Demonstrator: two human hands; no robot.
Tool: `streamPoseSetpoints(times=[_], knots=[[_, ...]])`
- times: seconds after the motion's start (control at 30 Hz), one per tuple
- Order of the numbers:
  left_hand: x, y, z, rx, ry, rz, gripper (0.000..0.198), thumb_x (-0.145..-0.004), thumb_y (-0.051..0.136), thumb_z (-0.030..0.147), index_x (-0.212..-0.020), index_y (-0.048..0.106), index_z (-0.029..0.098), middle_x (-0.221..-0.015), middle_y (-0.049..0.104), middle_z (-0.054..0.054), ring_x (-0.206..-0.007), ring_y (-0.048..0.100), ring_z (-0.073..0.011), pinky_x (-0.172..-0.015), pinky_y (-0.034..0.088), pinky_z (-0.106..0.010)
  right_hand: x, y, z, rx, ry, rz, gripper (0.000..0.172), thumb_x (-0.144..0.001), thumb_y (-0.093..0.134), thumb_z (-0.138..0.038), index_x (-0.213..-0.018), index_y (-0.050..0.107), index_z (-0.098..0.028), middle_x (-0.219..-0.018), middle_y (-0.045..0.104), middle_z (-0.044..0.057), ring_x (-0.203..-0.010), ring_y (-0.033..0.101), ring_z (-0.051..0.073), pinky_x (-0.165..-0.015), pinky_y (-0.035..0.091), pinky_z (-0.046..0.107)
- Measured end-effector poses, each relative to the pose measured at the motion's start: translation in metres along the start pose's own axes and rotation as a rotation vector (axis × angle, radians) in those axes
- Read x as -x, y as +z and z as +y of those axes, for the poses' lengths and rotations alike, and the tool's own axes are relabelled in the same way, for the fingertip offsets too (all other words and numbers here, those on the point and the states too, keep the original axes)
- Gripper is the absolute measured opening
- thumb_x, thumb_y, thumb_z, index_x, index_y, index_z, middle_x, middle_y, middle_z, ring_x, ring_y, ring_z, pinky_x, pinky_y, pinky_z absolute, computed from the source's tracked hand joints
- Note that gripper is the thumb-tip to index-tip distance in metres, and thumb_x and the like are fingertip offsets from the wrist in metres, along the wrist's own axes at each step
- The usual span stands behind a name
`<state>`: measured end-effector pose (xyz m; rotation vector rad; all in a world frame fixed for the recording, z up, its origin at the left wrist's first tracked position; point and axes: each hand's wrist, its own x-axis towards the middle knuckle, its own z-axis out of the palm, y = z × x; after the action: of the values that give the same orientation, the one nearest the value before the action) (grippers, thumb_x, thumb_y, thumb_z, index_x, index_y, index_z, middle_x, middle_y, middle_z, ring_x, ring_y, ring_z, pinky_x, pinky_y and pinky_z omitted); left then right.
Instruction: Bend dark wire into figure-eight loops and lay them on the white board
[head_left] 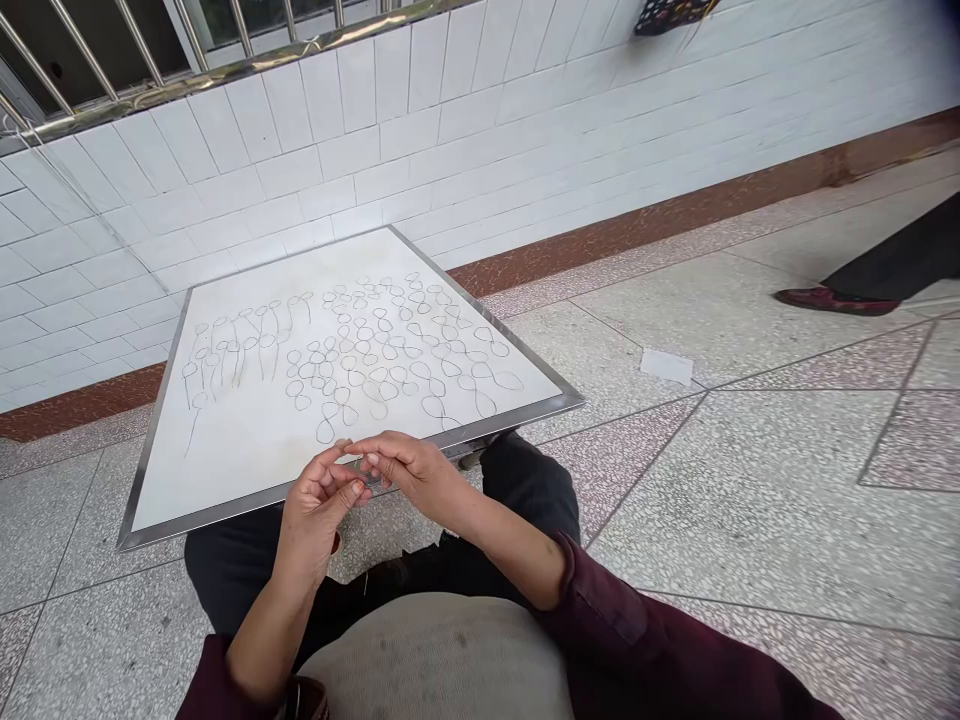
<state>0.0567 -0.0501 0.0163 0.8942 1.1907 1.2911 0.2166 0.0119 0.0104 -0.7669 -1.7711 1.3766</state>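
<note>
The left hand [319,510] and right hand [420,480] are raised just above the near edge of a metal-framed white board [225,470], their fingertips [358,450] meeting in a narrow pinch; something fine may be held there, but it is too thin to tell. Dozens of thin dark wire loops [375,350] with long stems lie in rows across the board, which rests on the person's dark trousers [529,490]. Beyond lie a white tiled wall [300,150] and a terrazzo floor [750,480], with another person's burgundy shoe [836,300] at right.
</note>
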Motion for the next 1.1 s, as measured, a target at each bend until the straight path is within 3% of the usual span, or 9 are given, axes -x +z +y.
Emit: streamPoseSetpoints(times=[0.17,0.33,0.47,0.57,0.7,0.8,1.1], knots=[[0.0,0.0,0.003,-0.055,0.028,0.019,0.044,-0.074,0.077,0.027,-0.116,0.067,0.021,-0.078,0.066,0.0,-0.081,0.062,-0.0155,-0.08,0.048,-0.029,0.0,0.002,-0.005,0.098,-0.064,0.048,0.028,-0.094,0.046,-0.026,-0.11,0.068,-0.03,-0.098,0.068,0.003,-0.087,0.062,0.016,-0.075,0.051,0.031],[-0.001,-0.001,0.008,-0.042,0.046,0.075,0.05,-0.075,0.076,0.029,-0.123,0.063,0.024,-0.076,0.064,0.001,-0.075,0.059,-0.0128,-0.071,0.048,-0.025,0.0,0.0,-0.009,0.085,0.041,0.114,0.032,-0.095,0.049,-0.039,-0.125,0.053,-0.028,-0.102,0.066,0.004,-0.078,0.059,0.015,-0.074,0.05,0.033],[-0.006,0.001,0.008,0.073,0.091,0.195,0.052,-0.074,0.077,0.028,-0.123,0.062,0.023,-0.078,0.065,0.001,-0.083,0.061,-0.015,-0.072,0.05,-0.026,0.002,0.004,-0.011,0.06,0.146,0.114,0.027,-0.089,0.057,-0.047,-0.101,0.055,-0.023,-0.093,0.064,0.004,-0.074,0.057,0.015,-0.065,0.047,0.029],[-0.009,0.003,0.006,0.137,0.113,0.267,0.054,-0.072,0.079,0.027,-0.123,0.062,0.023,-0.077,0.064,0.002,-0.089,0.064,-0.0167,-0.079,0.05,-0.029,0.004,0.016,-0.009,0.102,0.202,0.058,0.021,-0.081,0.068,-0.04,-0.089,0.057,-0.023,-0.079,0.064,0.0,-0.061,0.054,0.013,-0.056,0.043,0.027],[-0.01,0.005,0.002,0.168,0.112,0.302,0.053,-0.072,0.079,0.027,-0.121,0.063,0.023,-0.076,0.065,0.002,-0.082,0.064,-0.0152,-0.078,0.049,-0.029,0.005,0.033,0.0,0.174,0.035,0.148,0.01,-0.084,0.063,-0.027,-0.093,0.062,-0.026,-0.085,0.069,0.0,-0.074,0.063,0.016,-0.062,0.048,0.028],[-0.01,0.005,0.001,0.183,0.104,0.311,0.05,-0.072,0.079,0.026,-0.12,0.063,0.022,-0.075,0.066,0.002,-0.076,0.063,-0.0136,-0.074,0.047,-0.027,0.006,0.037,0.006,0.29,-0.088,0.201,0.015,-0.086,0.059,-0.02,-0.097,0.064,-0.028,-0.088,0.07,0.001,-0.08,0.064,0.018,-0.07,0.05,0.031],[-0.013,0.005,-0.001,0.236,0.079,0.354,0.05,-0.068,0.082,0.024,-0.115,0.065,0.02,-0.07,0.064,0.004,-0.071,0.061,-0.011,-0.067,0.045,-0.023,0.007,0.038,0.012,0.42,-0.135,0.196,0.025,-0.087,0.055,-0.012,-0.104,0.066,-0.027,-0.086,0.068,0.003,-0.081,0.064,0.018,-0.073,0.051,0.03]])
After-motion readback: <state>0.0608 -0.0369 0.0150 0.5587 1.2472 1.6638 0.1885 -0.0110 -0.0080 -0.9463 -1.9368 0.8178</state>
